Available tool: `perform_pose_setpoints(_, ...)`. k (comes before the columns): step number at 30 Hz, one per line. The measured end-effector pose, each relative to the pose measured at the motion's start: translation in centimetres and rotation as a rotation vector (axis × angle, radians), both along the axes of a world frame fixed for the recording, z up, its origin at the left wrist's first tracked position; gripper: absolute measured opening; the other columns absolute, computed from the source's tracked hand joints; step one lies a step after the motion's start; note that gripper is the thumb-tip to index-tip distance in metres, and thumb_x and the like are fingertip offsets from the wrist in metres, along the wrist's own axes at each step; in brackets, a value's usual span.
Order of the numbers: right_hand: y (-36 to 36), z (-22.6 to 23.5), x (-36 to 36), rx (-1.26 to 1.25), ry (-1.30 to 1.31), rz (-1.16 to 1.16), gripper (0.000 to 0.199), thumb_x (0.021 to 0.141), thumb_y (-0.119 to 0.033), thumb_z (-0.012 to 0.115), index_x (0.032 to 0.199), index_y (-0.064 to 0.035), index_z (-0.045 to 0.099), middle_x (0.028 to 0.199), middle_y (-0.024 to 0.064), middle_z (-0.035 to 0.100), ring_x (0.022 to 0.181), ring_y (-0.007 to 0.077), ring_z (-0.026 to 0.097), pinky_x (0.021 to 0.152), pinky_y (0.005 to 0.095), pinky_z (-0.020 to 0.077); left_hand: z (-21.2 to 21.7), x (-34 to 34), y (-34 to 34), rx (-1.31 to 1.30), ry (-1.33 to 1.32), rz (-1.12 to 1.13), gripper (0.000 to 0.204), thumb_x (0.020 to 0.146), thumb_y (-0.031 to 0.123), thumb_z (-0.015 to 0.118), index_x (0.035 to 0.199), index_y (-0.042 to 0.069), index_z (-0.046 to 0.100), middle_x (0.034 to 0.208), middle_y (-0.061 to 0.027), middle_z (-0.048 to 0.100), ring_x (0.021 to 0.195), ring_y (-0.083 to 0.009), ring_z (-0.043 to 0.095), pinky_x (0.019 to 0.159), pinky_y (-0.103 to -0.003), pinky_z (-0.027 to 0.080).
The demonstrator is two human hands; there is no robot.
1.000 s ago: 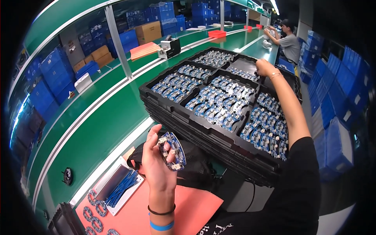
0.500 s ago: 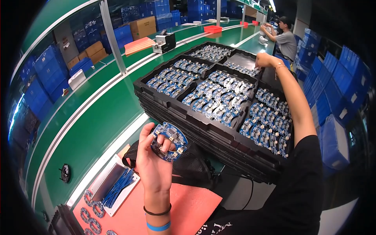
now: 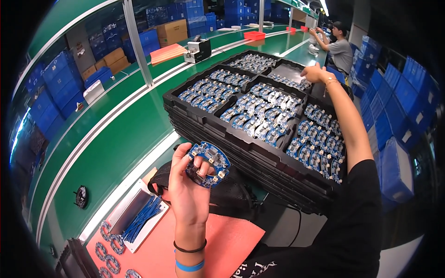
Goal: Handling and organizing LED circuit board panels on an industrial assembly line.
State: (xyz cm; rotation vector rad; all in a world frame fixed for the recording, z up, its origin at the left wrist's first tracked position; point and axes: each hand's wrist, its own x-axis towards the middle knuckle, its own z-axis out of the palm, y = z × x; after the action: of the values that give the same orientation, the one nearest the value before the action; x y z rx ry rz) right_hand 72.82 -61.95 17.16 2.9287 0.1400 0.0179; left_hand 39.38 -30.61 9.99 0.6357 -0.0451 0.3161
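My left hand (image 3: pixel 192 190) is raised at the middle, its fingers curled round a blue curved circuit board (image 3: pixel 209 163) with small white connectors. Some fingers pass through the board's central opening. Out at the far right of the black tray (image 3: pixel 245 147), my right hand (image 3: pixel 315 74) is over a partly filled compartment, beside a row of boards (image 3: pixel 289 79). Its fingers are drawn together and point down to the left; whatever may be between them is hidden. Packed rows of circuit boards (image 3: pixel 262 113) fill several other compartments.
The tray tops a black stack. A pink mat (image 3: pixel 232 231) bears a metal holder (image 3: pixel 162 211) with blue strips (image 3: pixel 141 217) and several ring-shaped boards (image 3: pixel 111 264). A black round part (image 3: pixel 81 197) lies on the green bench. Another person (image 3: pixel 340 51) sits at the far right.
My right hand has shifted slightly up and right, its fingertips a little away from the row of boards. The left hand still holds its board, a little further right in view.
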Motion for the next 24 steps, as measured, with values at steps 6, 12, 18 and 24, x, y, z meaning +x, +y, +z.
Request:
perform_pose_setpoints(6,5.1,1.4,-1.0,0.825,-0.141,0.575,0.033,0.078,-0.032,0.051,0.099,-0.0091,0.062,0.092,0.0054,0.062,0.067,0.0169,0.057,0.062,0.0274,0.0445,-0.4,0.7,-0.7,-0.007,-0.013,0.007,0.021,0.093,0.022,0.04,0.109,0.009,0.042,0.075,-0.0016,0.04,0.068,-0.0109,0.041,0.069,-0.027,0.037)
perform_pose_setpoints(12,20.0,1.7,-22.2,0.804,0.636,0.85,0.043,0.091,-0.046,0.034,0.095,-0.0055,0.045,0.073,0.0066,0.057,0.047,0.0133,0.049,0.048,0.0262,0.0406,-0.1,-0.3,-0.3,0.02,-0.024,0.178,0.021,0.095,0.023,0.037,0.109,0.009,0.039,0.07,-0.0007,0.036,0.064,-0.0095,0.035,0.062,-0.024,0.034)
perform_pose_setpoints(18,20.7,0.7,-25.8,0.914,0.573,1.165,0.037,0.091,-0.03,0.042,0.078,-0.0001,0.059,0.063,0.0139,0.059,0.059,0.0286,0.058,0.057,0.0372,0.0437,-0.2,0.3,0.1,-0.001,0.081,0.447,0.017,0.094,0.025,0.037,0.101,0.011,0.042,0.068,0.0025,0.036,0.055,-0.005,0.032,0.047,-0.019,0.026)
perform_pose_setpoints(24,21.4,0.6,-27.4,0.874,0.644,1.072,0.036,0.092,-0.028,0.04,0.08,0.0014,0.057,0.057,0.0106,0.056,0.052,0.0203,0.056,0.052,0.0322,0.0444,0.2,-0.3,1.0,0.008,0.185,0.397,0.021,0.094,0.032,0.035,0.099,0.014,0.045,0.058,0.0058,0.035,0.043,-0.003,0.024,0.039,-0.019,0.019)
